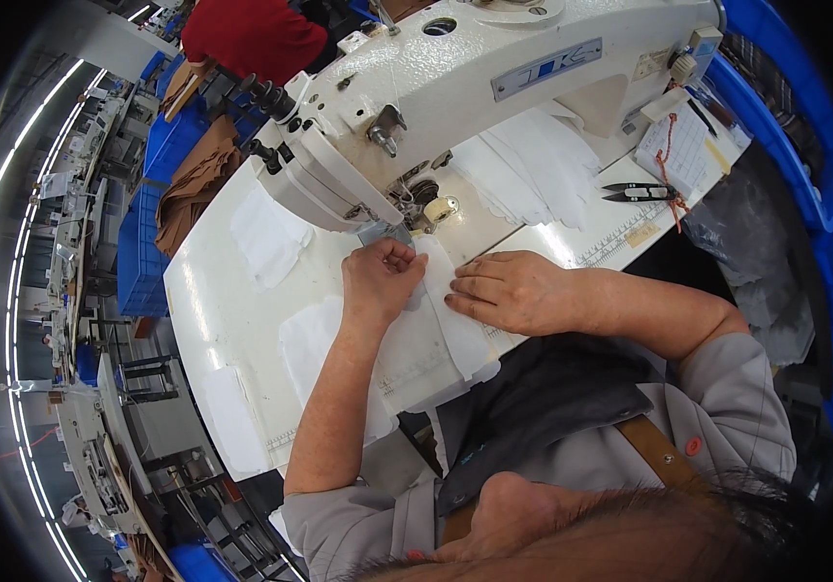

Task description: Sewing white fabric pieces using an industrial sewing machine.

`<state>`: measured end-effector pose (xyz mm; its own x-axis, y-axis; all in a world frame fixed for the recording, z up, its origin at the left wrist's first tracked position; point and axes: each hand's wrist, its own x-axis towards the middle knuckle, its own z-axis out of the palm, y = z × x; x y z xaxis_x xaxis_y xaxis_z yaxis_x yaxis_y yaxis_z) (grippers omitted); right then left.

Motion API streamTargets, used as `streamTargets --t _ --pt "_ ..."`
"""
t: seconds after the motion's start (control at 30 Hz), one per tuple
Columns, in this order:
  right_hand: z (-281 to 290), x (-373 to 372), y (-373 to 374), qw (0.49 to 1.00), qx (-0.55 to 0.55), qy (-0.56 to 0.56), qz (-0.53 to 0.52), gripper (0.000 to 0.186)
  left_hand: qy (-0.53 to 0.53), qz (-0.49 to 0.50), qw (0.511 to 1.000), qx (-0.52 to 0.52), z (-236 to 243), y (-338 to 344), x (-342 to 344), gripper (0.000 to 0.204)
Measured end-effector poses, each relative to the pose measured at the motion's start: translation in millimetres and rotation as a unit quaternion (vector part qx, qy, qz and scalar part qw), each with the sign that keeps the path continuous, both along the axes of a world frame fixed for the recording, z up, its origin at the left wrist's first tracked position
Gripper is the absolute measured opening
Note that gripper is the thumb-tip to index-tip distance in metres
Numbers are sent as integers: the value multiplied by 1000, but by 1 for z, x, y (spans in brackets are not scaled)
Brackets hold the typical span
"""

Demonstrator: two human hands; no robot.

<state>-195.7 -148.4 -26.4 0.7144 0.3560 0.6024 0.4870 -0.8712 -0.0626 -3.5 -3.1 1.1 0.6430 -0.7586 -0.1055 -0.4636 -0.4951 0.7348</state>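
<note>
My left hand (378, 283) lay curled on the small white fabric piece (436, 330), fingertips pinching its upper edge just in front of the presser foot (407, 215) of the white industrial sewing machine (455, 87); my right hand (513, 289) lay flat and open on the same piece, fingers together, pressing its right side down onto the white bench (213, 320); the two hands sat close, nearly touching across the cloth, which lay in the middle of the bench's near edge and ran up toward the needle.

To do this feeding well, I judged that the flat hand should hold the layers smooth while the pinching fingers kept the raw edge lined up under the foot; pressure should be light enough that the cloth could slide, and fingertips should stay clear of the needle; whether the edge already sat under the foot I could not tell.

A loose stack of white cut pieces (533, 170) rested behind the machine arm toward the bench's far right corner; black thread snips (640, 192) lay near that right edge; more white pieces (266, 238) lay toward the left edge; brown cloth (198, 179) hung beyond the far left corner.
</note>
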Motion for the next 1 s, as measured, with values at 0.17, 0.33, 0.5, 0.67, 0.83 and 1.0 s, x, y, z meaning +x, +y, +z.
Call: streamTargets --t 0.17,0.33,0.5,0.67,0.83,1.0 --pt "-3 3 0 1000 -4 9 5 38 -39 -18 999 -8 3 0 -3 20" --pt "-2 4 0 1000 -10 26 0 36 -301 -127 939 -110 0 8 -7 19" --pt "0 13 -3 1000 -14 23 7 32 -297 -231 921 -104 -4 27 -13 27" --pt "1 40 -15 998 -48 0 26 25 -277 -180 939 -95 -6 24 -5 34" --pt "-3 47 -17 1000 -19 6 6 25 -269 -174 942 -103 -7 18 9 35" --pt "-6 50 -17 1000 -8 6 -5 25 -284 -179 936 -104 -8 14 13 33"
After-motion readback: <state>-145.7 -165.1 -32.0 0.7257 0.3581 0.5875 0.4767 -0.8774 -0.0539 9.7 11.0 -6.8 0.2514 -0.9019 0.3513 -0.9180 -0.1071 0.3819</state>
